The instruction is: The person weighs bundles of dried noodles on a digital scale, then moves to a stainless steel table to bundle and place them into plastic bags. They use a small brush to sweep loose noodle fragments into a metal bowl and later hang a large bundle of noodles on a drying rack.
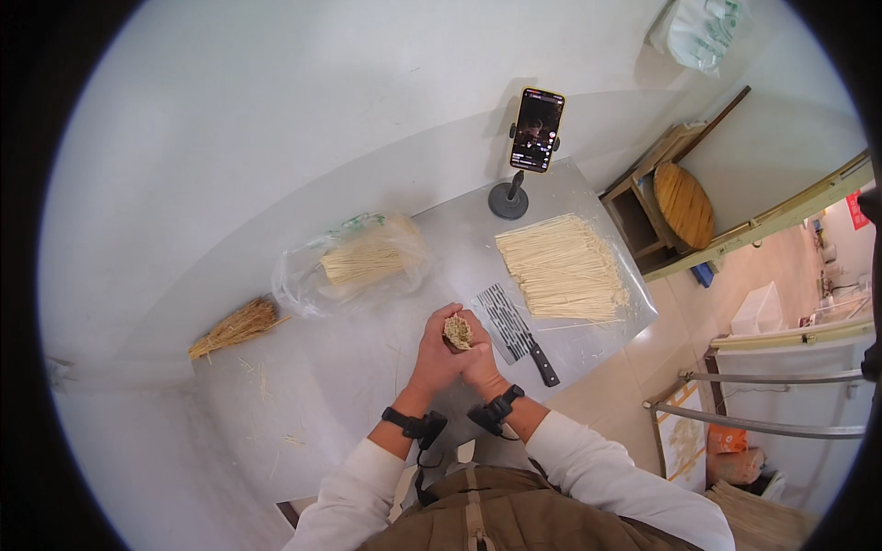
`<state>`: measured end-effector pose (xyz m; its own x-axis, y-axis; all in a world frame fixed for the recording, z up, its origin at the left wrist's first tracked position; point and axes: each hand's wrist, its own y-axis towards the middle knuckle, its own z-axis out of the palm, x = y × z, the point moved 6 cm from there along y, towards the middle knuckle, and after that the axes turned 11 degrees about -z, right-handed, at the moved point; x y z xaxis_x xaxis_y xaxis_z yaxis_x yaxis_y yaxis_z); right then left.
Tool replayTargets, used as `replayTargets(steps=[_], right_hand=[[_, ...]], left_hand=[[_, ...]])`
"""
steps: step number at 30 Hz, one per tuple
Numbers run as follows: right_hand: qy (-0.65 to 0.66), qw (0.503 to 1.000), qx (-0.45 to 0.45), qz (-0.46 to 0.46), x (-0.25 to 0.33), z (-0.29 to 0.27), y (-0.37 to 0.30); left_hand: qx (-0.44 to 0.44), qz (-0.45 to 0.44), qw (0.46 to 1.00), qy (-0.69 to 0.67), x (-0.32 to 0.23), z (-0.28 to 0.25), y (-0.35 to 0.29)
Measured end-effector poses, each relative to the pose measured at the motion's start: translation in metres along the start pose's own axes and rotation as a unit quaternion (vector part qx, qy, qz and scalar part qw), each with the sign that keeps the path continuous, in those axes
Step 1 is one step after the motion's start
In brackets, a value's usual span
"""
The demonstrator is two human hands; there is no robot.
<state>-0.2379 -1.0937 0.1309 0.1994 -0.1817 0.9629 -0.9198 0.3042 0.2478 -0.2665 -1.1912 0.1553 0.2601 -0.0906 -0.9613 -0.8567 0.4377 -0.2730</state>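
We see the left hand point(435, 354) and the right hand point(479, 354) pressed together, the fingers of both clasped round a bundle point(457, 332) of thin, pale strips. The bundle sits between the two palms, its ends turned up toward us; whether its lower end touches the counter point(335, 386), we cannot tell (the hands hide it).

Just to the right of the right hand, and slightly beyond it, we note a knife point(505, 323) lying flat, its broad blade patterned with dark marks and its black handle pointing back toward the person. Farther out on that same side lies a wide, flat pile point(562, 269) of similar strips, roughly aligned.

Beyond the left hand and to its left, we find a clear plastic bag point(354, 264) with more strips inside; farther left of that hand lies a small twig brush point(237, 328), brown and tied. Well beyond both hands, a lit phone point(537, 130) is held up on a round-based stand point(508, 199). On each wrist we observe a black strap.
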Motion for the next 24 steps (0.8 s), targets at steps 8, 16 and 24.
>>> replayTargets(steps=[8,16,24], right_hand=[[-0.138,0.986,0.075,-0.054,-0.014,-0.016,-0.001],[-0.098,0.992,0.075,0.021,-0.042,-0.064,-0.044],[0.548,0.691,0.198,0.427,-0.011,-0.038,-0.054]], left_hand=[[-0.116,0.122,0.985,0.032,0.038,0.016,0.017],[-0.027,0.14,0.977,0.157,-0.011,0.024,0.0],[0.31,0.481,0.685,0.451,-0.027,0.06,-0.076]])
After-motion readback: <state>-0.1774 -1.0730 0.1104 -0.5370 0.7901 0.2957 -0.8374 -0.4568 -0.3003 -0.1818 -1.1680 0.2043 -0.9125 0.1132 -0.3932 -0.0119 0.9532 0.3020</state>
